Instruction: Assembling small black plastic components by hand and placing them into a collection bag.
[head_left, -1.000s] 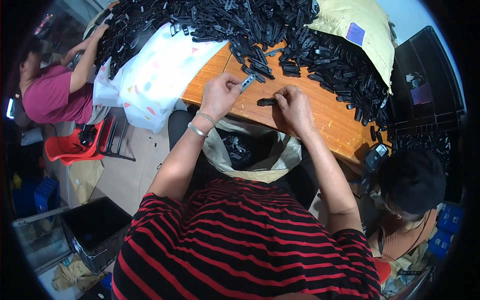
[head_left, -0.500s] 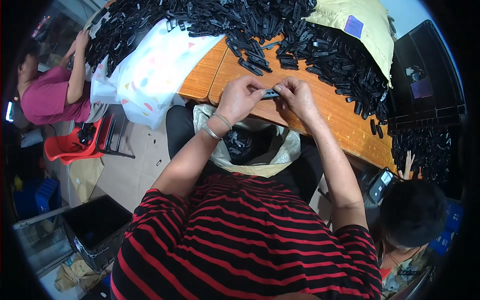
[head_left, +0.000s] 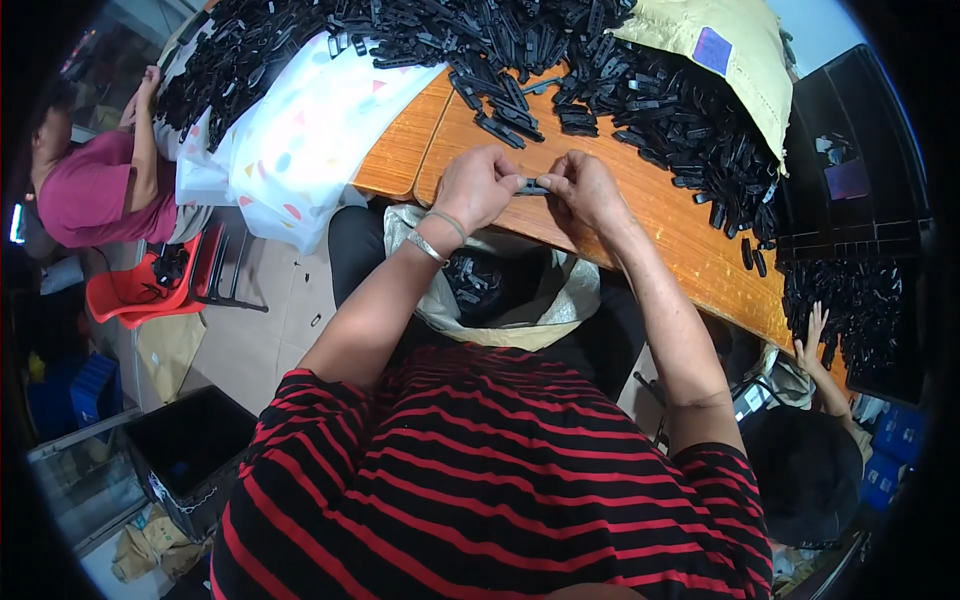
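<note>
Between my two hands is a small, narrow black plastic piece [head_left: 533,187], held level over the near edge of the wooden table [head_left: 640,215]. My left hand [head_left: 476,187] pinches its left end with thumb and forefinger. At its right end, my right hand [head_left: 585,190] grips it the same way. Fingers cover both ends, so its exact kind cannot be made out. Beyond my hands lies a large heap of similar black plastic pieces [head_left: 490,45]. Below the table edge, an open woven sack [head_left: 565,330] between my legs has black pieces inside.
White plastic sheeting with coloured shapes [head_left: 290,150] hangs over the table at left. A yellowish sack [head_left: 680,35] rests on the heap at far right. One person [head_left: 95,195] works at left by a red chair [head_left: 135,295]; another [head_left: 805,475] sits at right. A black crate [head_left: 195,450] stands lower left.
My hands have shifted slightly left, still pinching the piece, and my fingers cover more of it. The person at right has leaned lower, with a forearm now showing.
</note>
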